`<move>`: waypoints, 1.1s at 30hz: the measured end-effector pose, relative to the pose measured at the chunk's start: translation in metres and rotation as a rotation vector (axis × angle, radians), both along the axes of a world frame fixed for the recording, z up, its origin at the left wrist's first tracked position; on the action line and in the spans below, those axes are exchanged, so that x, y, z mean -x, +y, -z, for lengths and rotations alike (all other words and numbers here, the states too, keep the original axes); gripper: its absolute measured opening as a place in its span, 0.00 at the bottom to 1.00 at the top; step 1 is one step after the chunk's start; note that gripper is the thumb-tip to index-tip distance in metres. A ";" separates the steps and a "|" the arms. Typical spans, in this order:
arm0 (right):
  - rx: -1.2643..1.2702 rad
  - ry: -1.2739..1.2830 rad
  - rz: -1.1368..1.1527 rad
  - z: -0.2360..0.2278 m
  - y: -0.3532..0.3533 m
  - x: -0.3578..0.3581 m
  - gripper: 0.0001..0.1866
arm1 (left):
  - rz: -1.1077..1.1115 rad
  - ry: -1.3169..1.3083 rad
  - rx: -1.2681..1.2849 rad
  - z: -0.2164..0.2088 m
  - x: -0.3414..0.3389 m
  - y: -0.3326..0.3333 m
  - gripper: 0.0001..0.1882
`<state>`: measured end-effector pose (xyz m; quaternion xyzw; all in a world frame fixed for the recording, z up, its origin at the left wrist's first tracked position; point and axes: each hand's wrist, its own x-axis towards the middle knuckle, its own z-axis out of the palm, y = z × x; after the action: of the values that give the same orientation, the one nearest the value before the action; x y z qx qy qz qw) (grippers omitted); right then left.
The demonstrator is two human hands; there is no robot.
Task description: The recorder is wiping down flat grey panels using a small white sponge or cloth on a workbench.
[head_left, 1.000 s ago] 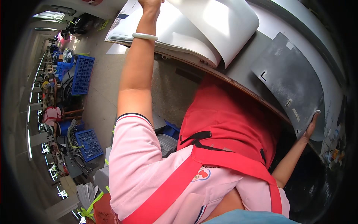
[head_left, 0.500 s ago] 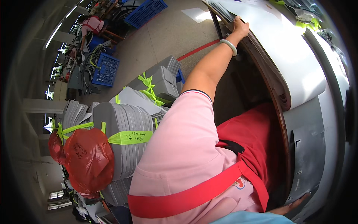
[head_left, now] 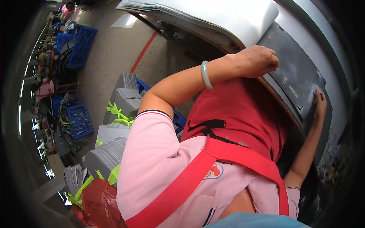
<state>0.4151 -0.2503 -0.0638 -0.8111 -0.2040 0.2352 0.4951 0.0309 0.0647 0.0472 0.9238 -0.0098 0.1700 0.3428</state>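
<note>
A dark grey flat board [head_left: 292,62] with small white corner marks and chalky smudges lies on the worktable at the right. My left hand [head_left: 260,61], with a pale bangle on its wrist, is over the table's near edge beside the board. Its fingers are curled in, and whatever may be inside them is hidden. My right hand [head_left: 321,102] rests at the board's right end, fingers stretched out and fingertips on the surface. Beyond my left hand, a stack of large white sheets [head_left: 213,17] bends over in a rounded fold.
Grey cut-piece stacks [head_left: 104,152] tied with bright green strips stand at my left, near a red plastic bag [head_left: 102,201]. Blue crates [head_left: 81,45] sit on the floor farther left. The table's brown edge [head_left: 281,100] runs close to my body.
My left hand has come back from the far edge of the sheet stack to beside the board. My right hand has moved farther onto the board's end. The view has turned.
</note>
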 end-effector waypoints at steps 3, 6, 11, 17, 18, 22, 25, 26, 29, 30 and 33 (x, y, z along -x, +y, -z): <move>0.163 -0.128 0.005 -0.034 0.021 0.038 0.14 | -0.010 0.063 -0.094 0.036 -0.001 -0.004 0.08; 0.134 -0.101 -0.009 -0.032 0.024 0.043 0.13 | -0.068 0.009 -0.235 0.059 -0.007 -0.004 0.13; 0.210 -0.161 -0.033 -0.041 0.007 0.037 0.17 | -0.102 0.206 -0.320 0.050 -0.022 -0.017 0.15; 0.131 -0.190 -0.146 -0.023 -0.011 0.022 0.15 | -0.046 0.175 -0.192 0.050 -0.008 -0.020 0.16; 0.136 -0.214 -0.157 -0.025 -0.010 0.026 0.15 | -0.040 0.178 -0.189 0.053 -0.007 -0.020 0.16; 0.148 -0.205 -0.167 -0.033 -0.008 0.029 0.16 | -0.039 0.083 -0.224 0.059 -0.007 -0.018 0.15; 0.127 -0.071 -0.014 -0.051 0.004 0.049 0.07 | -0.041 0.082 -0.208 0.060 -0.006 -0.017 0.14; 0.101 -0.071 0.000 -0.054 0.005 0.051 0.08 | -0.036 0.077 -0.199 0.058 -0.006 -0.016 0.14; 0.089 -0.040 -0.002 -0.046 0.003 0.047 0.09 | -0.016 0.121 -0.174 0.060 -0.008 -0.015 0.14; 0.095 -0.041 -0.017 -0.047 0.001 0.047 0.09 | -0.015 0.119 -0.174 0.059 -0.008 -0.015 0.14; 0.057 -0.050 -0.033 -0.046 -0.001 0.049 0.09 | -0.013 0.119 -0.162 0.059 -0.007 -0.017 0.14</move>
<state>0.3657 -0.2516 -0.0174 -0.8269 -0.2231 0.2286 0.4627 0.0378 0.0481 -0.0117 0.9570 0.0026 0.1157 0.2659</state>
